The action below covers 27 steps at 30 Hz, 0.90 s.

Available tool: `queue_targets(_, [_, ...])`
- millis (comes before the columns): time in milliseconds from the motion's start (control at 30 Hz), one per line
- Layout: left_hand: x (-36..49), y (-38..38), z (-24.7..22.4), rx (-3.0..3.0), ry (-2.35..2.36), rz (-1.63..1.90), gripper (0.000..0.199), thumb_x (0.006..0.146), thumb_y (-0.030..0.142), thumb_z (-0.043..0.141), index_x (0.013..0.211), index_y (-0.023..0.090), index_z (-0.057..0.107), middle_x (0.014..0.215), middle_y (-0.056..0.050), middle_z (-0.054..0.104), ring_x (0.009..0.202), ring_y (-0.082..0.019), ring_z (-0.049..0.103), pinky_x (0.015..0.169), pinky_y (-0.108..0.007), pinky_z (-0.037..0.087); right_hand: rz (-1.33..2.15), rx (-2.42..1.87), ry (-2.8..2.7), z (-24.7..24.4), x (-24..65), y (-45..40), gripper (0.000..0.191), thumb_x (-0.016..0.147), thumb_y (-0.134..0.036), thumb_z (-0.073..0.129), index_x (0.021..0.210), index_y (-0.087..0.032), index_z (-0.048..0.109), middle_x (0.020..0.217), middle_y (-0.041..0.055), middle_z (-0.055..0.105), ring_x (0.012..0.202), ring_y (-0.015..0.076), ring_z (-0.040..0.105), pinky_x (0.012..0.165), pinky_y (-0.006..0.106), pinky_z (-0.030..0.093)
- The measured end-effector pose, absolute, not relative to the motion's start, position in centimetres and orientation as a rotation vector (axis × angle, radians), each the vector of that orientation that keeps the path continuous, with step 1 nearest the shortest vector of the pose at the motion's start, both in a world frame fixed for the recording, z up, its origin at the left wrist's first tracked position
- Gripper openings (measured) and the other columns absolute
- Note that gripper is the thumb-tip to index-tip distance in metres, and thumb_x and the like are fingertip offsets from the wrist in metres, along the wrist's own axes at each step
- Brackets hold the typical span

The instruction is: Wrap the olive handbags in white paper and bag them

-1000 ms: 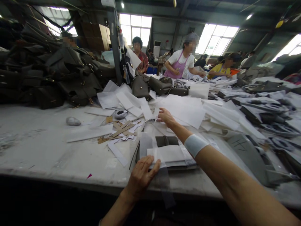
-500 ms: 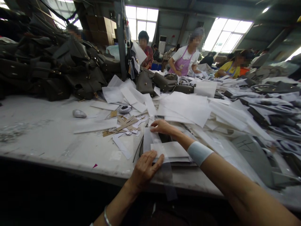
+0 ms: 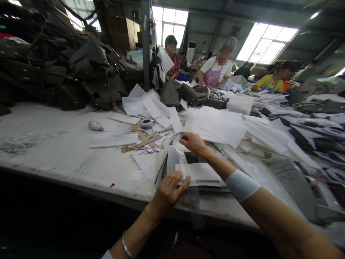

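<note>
A dark grey handbag (image 3: 191, 157) lies before me at the table edge, mostly covered by white paper sheets (image 3: 206, 172). A translucent plastic strip (image 3: 198, 207) runs across it, its lower end hanging over the edge. My left hand (image 3: 170, 189) holds the strip against the folded white paper, thumb and fingers closed on them. Farther up, my right hand (image 3: 194, 144) is bent in a pinch at the strip's upper part, beside the bag's wrapped handle (image 3: 175, 137). Its fingertips partly hide what they grip.
Paper and cardboard scraps (image 3: 147, 141), a coiled wrapped handle (image 3: 146, 123) and a small wrapped bundle (image 3: 95, 126) lie left. Dark bags (image 3: 88, 72) are piled behind; white sheets (image 3: 215, 122) and bag parts (image 3: 293, 183) spread right. Several people work across the table.
My right hand has shifted slightly up and right along the strip toward the handle. My left hand stays on the strip and paper. The view has turned slightly.
</note>
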<state>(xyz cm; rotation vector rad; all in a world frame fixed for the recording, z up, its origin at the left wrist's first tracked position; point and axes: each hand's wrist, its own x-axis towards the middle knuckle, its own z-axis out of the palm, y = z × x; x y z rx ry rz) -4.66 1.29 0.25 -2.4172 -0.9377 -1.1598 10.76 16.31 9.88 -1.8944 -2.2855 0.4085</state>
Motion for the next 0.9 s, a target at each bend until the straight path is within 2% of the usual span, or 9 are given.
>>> queue_targets(67, [-4.7,1.3,0.3,-2.415,-0.950,-1.165,0.038,0.093,0.005,0.048,0.126,0.019,0.060,0.107,-0.011,0.064,0.106,-0.020,0.062,0.089,-0.036,0.056,0.541,-1.838,-2.317,9.5,10.4,15.9,0.026,0.084,-0.042,0.066,0.102,-0.024,0.073,0.097,0.0009,0.075,0.088,0.0166,0.067,0.071,0.022,0.045])
queue_targets(133, [-4.7,1.3,0.4,-2.413,-0.967,-1.159,0.036,0.094,0.007,0.047,0.126,0.019,0.060,0.107,-0.012,0.065,0.106,-0.021,0.063,0.089,-0.036,0.056,0.623,-1.837,-2.310,8.7,10.0,15.6,0.025,0.078,-0.041,0.073,0.097,-0.024,0.075,0.091,-0.0012,0.076,0.082,0.0145,0.068,0.065,0.019,0.044])
queue_targets(200, [-4.6,1.3,0.4,-2.409,-0.975,-1.158,0.035,0.094,0.008,0.047,0.125,0.018,0.060,0.106,-0.012,0.066,0.106,-0.021,0.063,0.089,-0.036,0.056,0.621,-1.892,-2.259,8.0,9.8,15.4,0.020,0.081,-0.037,0.070,0.094,-0.023,0.076,0.087,-0.0005,0.076,0.080,0.0144,0.068,0.064,0.020,0.044])
queue_targets(433, [-4.7,1.4,0.3,-2.424,-0.964,-1.128,0.030,0.094,0.008,0.048,0.122,0.012,0.059,0.106,-0.013,0.067,0.105,-0.022,0.063,0.090,-0.037,0.056,0.412,-1.982,-2.204,7.0,9.5,14.9,0.019,0.088,-0.030,0.060,0.093,-0.021,0.076,0.098,0.0107,0.075,0.096,0.0256,0.067,0.084,0.034,0.045])
queue_targets(567, [-4.7,1.4,0.2,-2.446,-0.960,-1.136,0.032,0.092,0.007,0.052,0.123,0.012,0.059,0.106,-0.013,0.066,0.104,-0.023,0.063,0.089,-0.038,0.056,0.467,-1.854,-2.280,7.3,8.8,15.4,0.019,0.089,-0.022,0.058,0.083,-0.017,0.075,0.092,0.0113,0.076,0.094,0.0250,0.067,0.090,0.035,0.044])
queue_targets(700, [-4.9,1.5,-0.1,-2.446,-0.988,-1.219,0.038,0.089,0.003,0.051,0.126,0.012,0.056,0.108,-0.013,0.066,0.107,-0.024,0.062,0.090,-0.038,0.055,0.420,-1.714,-2.182,11.3,10.3,14.2,0.030,0.097,-0.025,0.047,0.117,-0.016,0.067,0.122,0.0108,0.068,0.114,0.0215,0.060,0.099,0.032,0.042])
queue_targets(767, [-5.2,1.6,0.0,-2.429,-1.043,-1.310,0.044,0.086,0.001,0.049,0.128,0.013,0.054,0.110,-0.013,0.065,0.107,-0.023,0.061,0.091,-0.038,0.055,0.368,-1.605,-2.079,14.2,12.2,11.1,0.034,0.099,-0.030,0.043,0.126,-0.018,0.060,0.128,0.0097,0.064,0.115,0.0194,0.059,0.099,0.031,0.043])
queue_targets(833, [-5.7,1.8,0.2,-2.424,-1.134,-1.421,0.052,0.082,-0.001,0.048,0.131,0.015,0.053,0.112,-0.012,0.064,0.107,-0.023,0.061,0.092,-0.037,0.054,0.371,-1.254,-1.886,16.3,14.5,6.1,0.023,0.097,-0.031,0.049,0.106,-0.021,0.067,0.105,0.0078,0.070,0.097,0.0203,0.065,0.088,0.032,0.050])
queue_targets(900, [-6.3,2.0,0.7,-2.422,-1.244,-1.535,0.058,0.078,-0.002,0.050,0.132,0.018,0.052,0.114,-0.010,0.064,0.108,-0.022,0.061,0.094,-0.036,0.054,0.333,-1.028,-1.865,16.5,16.9,0.7,0.016,0.094,-0.025,0.054,0.084,-0.026,0.066,0.080,0.0042,0.068,0.079,0.0203,0.064,0.076,0.033,0.052])
